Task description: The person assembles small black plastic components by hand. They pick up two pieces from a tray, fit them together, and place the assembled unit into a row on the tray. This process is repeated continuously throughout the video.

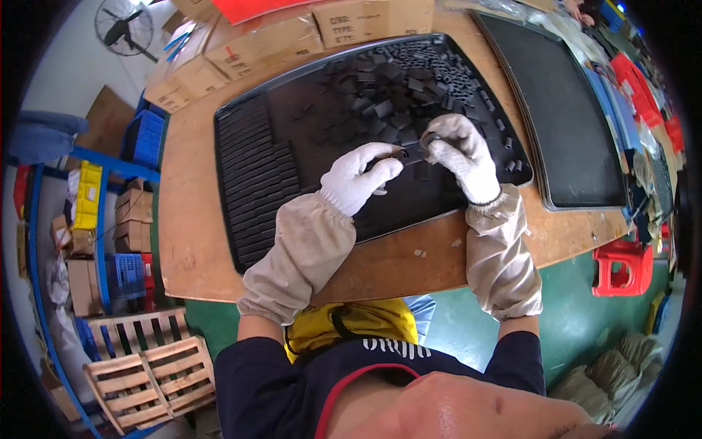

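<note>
My left hand (357, 180), in a white glove, pinches one end of a small black piece (414, 153) between thumb and fingers. At its other end the fingertips of my right hand (472, 159), gloved the same way, are closed on it. Both hands are above a large black tray (391, 212) on a wooden table. Neat rows of black blocks (256, 172) fill the tray's left side. Beyond my hands lies a heap of loose, flat black pieces (380, 110). Several short black tubes (442, 66) cover the far right corner, with a few down the right edge.
Cardboard boxes (263, 47) line the table's far edge. A second black tray (567, 117) lies to the right of the first. On the floor are a red stool (623, 268) at the right and wooden pallets (150, 380) at the lower left. Blue shelving (102, 241) stands left.
</note>
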A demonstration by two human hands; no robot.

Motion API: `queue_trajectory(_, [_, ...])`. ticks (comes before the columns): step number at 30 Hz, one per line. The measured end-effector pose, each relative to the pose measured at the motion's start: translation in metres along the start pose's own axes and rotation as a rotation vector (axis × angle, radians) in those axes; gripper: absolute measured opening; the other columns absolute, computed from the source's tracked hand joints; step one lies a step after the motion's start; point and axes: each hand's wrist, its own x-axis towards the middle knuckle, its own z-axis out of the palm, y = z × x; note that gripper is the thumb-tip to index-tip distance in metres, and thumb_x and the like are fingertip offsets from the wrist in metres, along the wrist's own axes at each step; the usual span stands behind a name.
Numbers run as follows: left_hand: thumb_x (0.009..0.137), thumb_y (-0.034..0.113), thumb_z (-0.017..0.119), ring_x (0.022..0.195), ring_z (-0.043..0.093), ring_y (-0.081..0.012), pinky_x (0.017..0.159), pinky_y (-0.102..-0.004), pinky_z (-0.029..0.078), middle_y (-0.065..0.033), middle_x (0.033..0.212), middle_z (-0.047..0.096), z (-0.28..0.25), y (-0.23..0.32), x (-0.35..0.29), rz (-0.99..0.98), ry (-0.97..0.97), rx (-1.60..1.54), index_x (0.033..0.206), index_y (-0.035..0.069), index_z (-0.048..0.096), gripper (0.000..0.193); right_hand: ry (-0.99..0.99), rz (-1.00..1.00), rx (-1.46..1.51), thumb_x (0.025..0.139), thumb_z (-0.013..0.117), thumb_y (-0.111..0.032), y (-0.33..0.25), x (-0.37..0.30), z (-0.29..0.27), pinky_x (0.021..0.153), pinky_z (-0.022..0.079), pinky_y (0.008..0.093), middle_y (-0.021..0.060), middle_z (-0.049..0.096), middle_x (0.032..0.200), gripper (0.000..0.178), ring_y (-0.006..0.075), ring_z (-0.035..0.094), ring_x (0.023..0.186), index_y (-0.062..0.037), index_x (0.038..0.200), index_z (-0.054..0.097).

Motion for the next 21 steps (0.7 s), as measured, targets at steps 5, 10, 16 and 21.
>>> queue_trajectory(5, [0.098, 0.024, 0.065, 0.084, 0.067, -0.0168, 0.075, -0.0318, 0.058, -0.0077, 0.105, 0.071, -0.054, -0.008, 0.003, 0.310, 0.264, 0.476, 0.124, 0.011, 0.070, 0.030, 0.183, -0.181, -0.395, 0.092, 0.071, -0.005, 0.028, 0.004, -0.007, 0.073, 0.050, 0.0266, 0.0014, 0.066, 0.091, 0.023, 0.0106, 0.058, 0.078, -0.0045, 0.115, 0.066])
queue_trajectory(10, [0.088, 0.029, 0.075, 0.110, 0.064, -0.0351, 0.094, -0.0434, 0.053, -0.0147, 0.118, 0.064, -0.137, -0.025, 0.015, 0.025, 0.633, 1.379, 0.117, 0.023, 0.074, 0.029, 0.196, -0.241, -0.608, 0.087, 0.075, -0.008, 0.018, 0.005, 0.007, 0.069, 0.050, 0.0285, 0.0034, 0.065, 0.085, 0.025, 0.0135, 0.058, 0.072, -0.0057, 0.111, 0.069])
queue_trajectory(16, [0.089, 0.040, 0.070, 0.118, 0.061, -0.0345, 0.098, -0.0461, 0.051, -0.0177, 0.127, 0.061, -0.140, -0.027, 0.025, -0.313, 0.785, 1.268, 0.136, 0.018, 0.058, 0.053, 0.161, -0.258, -0.695, 0.086, 0.076, -0.010, 0.020, 0.002, 0.006, 0.067, 0.052, 0.0313, 0.0082, 0.069, 0.088, 0.027, 0.0188, 0.064, 0.071, -0.0079, 0.112, 0.069])
queue_trajectory(21, [0.094, 0.038, 0.061, 0.118, 0.060, -0.0372, 0.101, -0.0467, 0.050, -0.0190, 0.129, 0.060, -0.109, 0.007, 0.014, -0.282, 0.798, 1.173, 0.138, 0.019, 0.058, 0.048, 0.147, -0.313, -0.758, 0.086, 0.075, -0.009, 0.018, 0.001, 0.006, 0.071, 0.054, 0.0331, 0.0103, 0.071, 0.094, 0.027, 0.0227, 0.069, 0.079, -0.0068, 0.112, 0.069])
